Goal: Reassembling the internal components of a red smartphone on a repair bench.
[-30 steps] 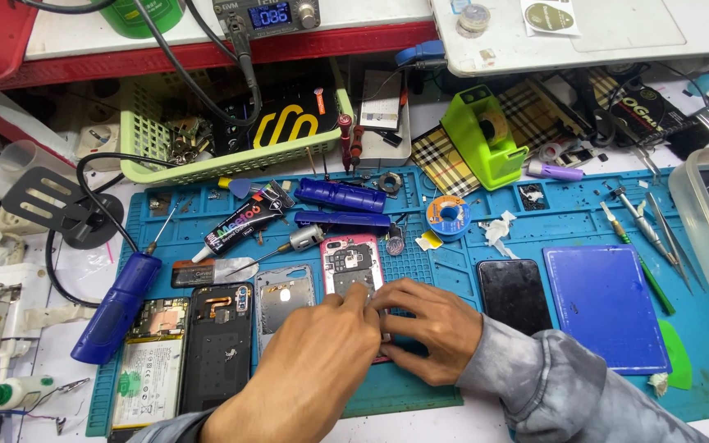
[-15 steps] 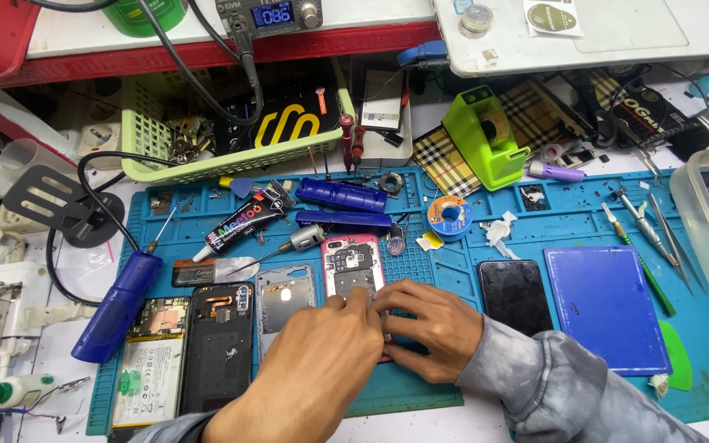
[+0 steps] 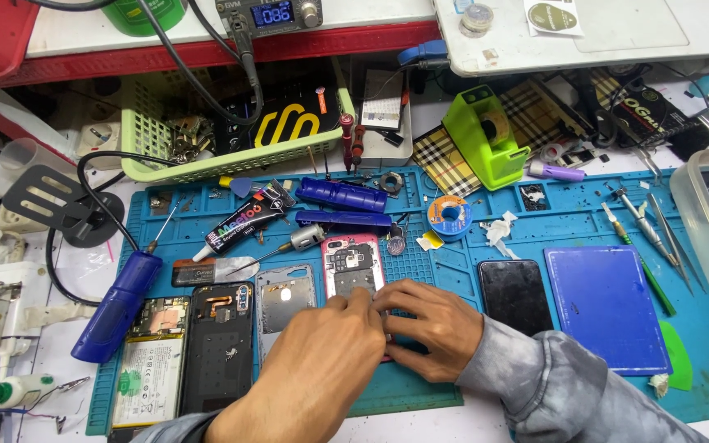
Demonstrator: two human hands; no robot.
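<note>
**Two hands close in on an opened pink phone**

Both hands meet over the lower half of an opened pink-framed phone (image 3: 354,268) lying face down on the blue work mat (image 3: 568,221) that covers the surface. The left hand (image 3: 322,369) comes in from the near edge, its fingers curled down onto the phone's lower part; the grip looks pressed together, though what it pinches, if anything, is hidden beneath the knuckles. The right hand (image 3: 430,328), in a grey sleeve (image 3: 551,394), lies just beside it, fingertips drawn together and touching the same spot on the phone. Only the upper part of the phone, with its exposed board, shows clear of the fingers.

Just left of the hands lie a grey phone back (image 3: 286,297), a black phone body (image 3: 219,344) and a phone with its battery exposed (image 3: 148,361). To the right rest a dark phone screen (image 3: 514,294) and a blue rectangular panel (image 3: 607,308). A blue electric screwdriver (image 3: 118,308) lies at the mat's left edge. Farther off sit a black glue tube (image 3: 244,226), two blue tool cases (image 3: 342,205), a solder spool (image 3: 450,216), tweezers (image 3: 658,234), a green tape dispenser (image 3: 486,148) and a green basket (image 3: 166,139).
</note>
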